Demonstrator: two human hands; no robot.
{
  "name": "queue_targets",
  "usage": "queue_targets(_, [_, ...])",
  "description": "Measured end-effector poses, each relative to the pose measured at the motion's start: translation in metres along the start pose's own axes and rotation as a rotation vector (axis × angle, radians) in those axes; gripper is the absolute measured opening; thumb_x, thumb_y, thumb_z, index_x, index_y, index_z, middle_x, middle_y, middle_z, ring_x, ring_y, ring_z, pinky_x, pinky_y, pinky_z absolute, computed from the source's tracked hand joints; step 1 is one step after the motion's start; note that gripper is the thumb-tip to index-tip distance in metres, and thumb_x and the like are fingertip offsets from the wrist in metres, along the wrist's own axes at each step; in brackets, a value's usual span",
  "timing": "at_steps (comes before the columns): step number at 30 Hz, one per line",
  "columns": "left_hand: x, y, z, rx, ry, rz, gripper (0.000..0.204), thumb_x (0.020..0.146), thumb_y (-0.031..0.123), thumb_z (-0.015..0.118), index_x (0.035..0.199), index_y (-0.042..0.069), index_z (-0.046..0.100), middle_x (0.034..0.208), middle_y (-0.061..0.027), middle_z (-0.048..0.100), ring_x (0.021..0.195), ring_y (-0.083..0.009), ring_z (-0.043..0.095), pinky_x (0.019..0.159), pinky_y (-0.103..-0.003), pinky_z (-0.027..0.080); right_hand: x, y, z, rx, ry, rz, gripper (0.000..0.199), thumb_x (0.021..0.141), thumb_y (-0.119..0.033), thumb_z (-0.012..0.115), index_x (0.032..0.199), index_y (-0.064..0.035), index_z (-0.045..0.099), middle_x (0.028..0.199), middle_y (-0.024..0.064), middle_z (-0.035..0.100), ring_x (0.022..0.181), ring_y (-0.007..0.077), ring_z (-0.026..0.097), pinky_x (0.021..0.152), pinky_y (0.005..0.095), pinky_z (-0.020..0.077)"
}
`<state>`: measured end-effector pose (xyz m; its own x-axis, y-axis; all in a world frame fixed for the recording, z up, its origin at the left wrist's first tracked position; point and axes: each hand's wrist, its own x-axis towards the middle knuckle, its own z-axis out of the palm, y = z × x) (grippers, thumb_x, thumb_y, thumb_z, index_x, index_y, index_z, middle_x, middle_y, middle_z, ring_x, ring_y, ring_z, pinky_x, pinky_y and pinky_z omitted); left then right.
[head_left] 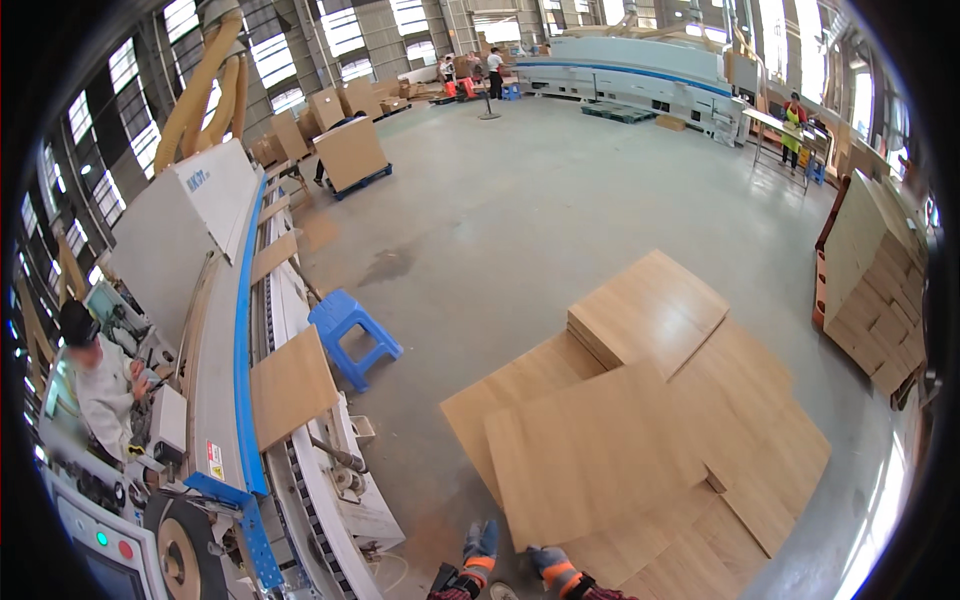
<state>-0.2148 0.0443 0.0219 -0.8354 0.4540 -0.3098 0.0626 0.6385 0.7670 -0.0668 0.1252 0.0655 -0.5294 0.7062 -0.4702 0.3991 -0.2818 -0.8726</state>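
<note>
Two gloved hands at the lower edge grip a wooden panel point(585, 455): the left hand point(480, 548) and the right hand point(548, 565), in grey-blue gloves with orange cuffs, are both closed on its near edge, close beside each other. The panel extends up and away from the hands, over a broad spread of like panels point(760, 440) that lies beyond and to the right of the hands on the concrete floor point(560, 190). A smaller stack point(648, 310) rests on that spread, farther out than the held panel.

To the left of the hands runs a long grey machine point(185, 250) with a blue rail, and a single board point(290, 385) lies on its conveyor, well left of the left hand. A person in white point(105, 385) stands at the machine's far side, near the left rim. A leaning pile of panels point(875, 285) stands far to the right of the right hand. Between the machine and the spread, ahead and to the left of the hands, sits a blue stool point(350, 335). Far ahead, cardboard boxes point(350, 150) stand on a pallet, and other workers are small in the distance.
</note>
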Motion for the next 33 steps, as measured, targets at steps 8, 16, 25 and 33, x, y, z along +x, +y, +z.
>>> queue_targets(8, [-0.066,-0.067,-0.021,-0.062,0.179,-0.407,0.066,0.065,0.055,0.060,0.100,0.000,0.055,0.105,-0.0198,0.056,0.098,-0.0353,0.052,0.083,-0.040,0.040,0.000,0.021,-0.130,-0.987,1.039,-0.257,0.056,0.066,-0.037,0.063,0.106,0.0003,0.049,0.105,0.0189,0.052,0.099,0.0359,0.047,0.086,0.0432,0.0362])
queue_targets(16, [-0.078,-0.031,-0.051,-0.084,0.109,-0.429,0.082,0.065,0.062,0.054,0.113,-0.005,0.046,0.114,-0.0242,0.049,0.110,-0.0372,0.043,0.092,-0.039,0.034,-0.004,0.011,-0.143,-0.855,0.837,0.080,0.068,0.057,-0.051,0.062,0.103,-0.0016,0.052,0.100,0.0199,0.054,0.098,0.0346,0.048,0.085,0.0411,0.0371])
queue_targets(25, [-0.088,0.028,-0.104,0.108,0.115,-0.369,0.084,0.067,0.065,0.049,0.114,-0.005,0.045,0.114,-0.0249,0.048,0.109,-0.0370,0.044,0.091,-0.039,0.034,0.000,-0.014,-0.163,-0.882,0.770,0.077,0.061,0.063,-0.056,0.057,0.079,0.0030,0.062,0.084,0.0235,0.059,0.084,0.0385,0.054,0.076,0.0411,0.0425])
queue_targets(33, [-0.157,-0.010,-0.144,-0.583,0.380,-0.218,0.056,0.078,0.050,0.045,0.108,0.002,0.050,0.095,-0.0184,0.056,0.092,-0.0337,0.051,0.080,-0.041,0.039,0.008,-0.032,-0.130,-0.968,0.488,-0.021,0.069,0.075,-0.062,0.038,0.067,0.0024,0.060,0.071,0.0255,0.057,0.074,0.0415,0.055,0.066,0.0461,0.0422])
